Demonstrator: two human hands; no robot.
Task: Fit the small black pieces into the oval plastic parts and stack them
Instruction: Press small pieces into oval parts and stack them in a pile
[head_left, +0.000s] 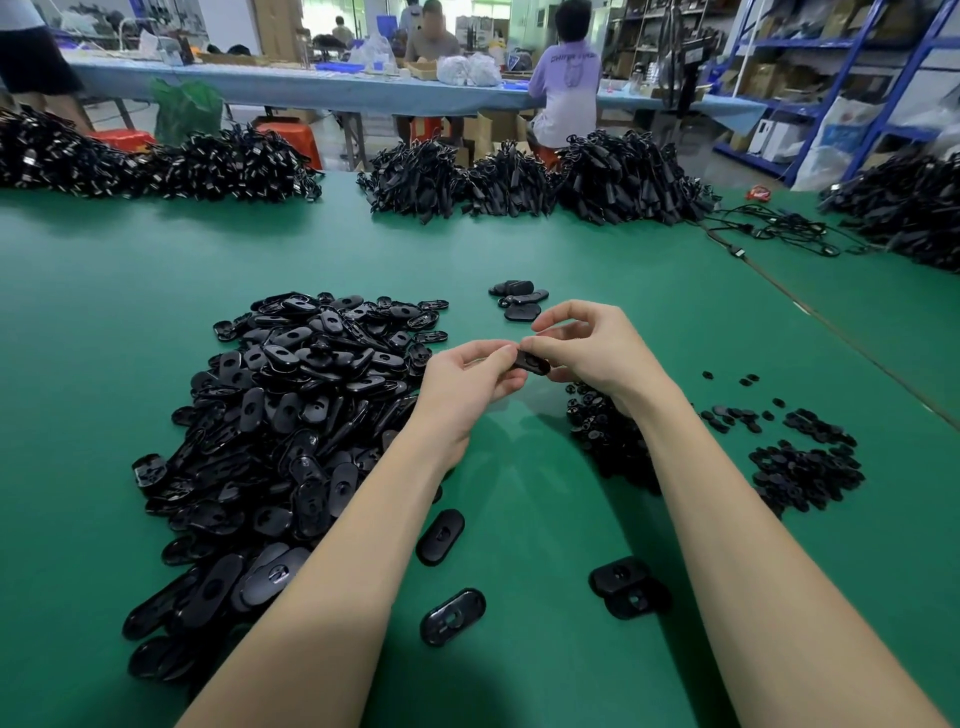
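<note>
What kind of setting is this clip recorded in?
Most likely a small factory assembly floor: a green work table heaped with oval plastic parts, other workers at a long bench, and blue storage racks.

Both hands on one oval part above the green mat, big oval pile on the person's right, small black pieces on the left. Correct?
Sides are swapped. Head view: left hand and right hand hold one oval part; the oval pile is on the person's left, the small black pieces on the right.

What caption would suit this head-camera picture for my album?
Both hands, left hand and right hand, hold one oval plastic part above a green table, between heaps of black parts.
</note>
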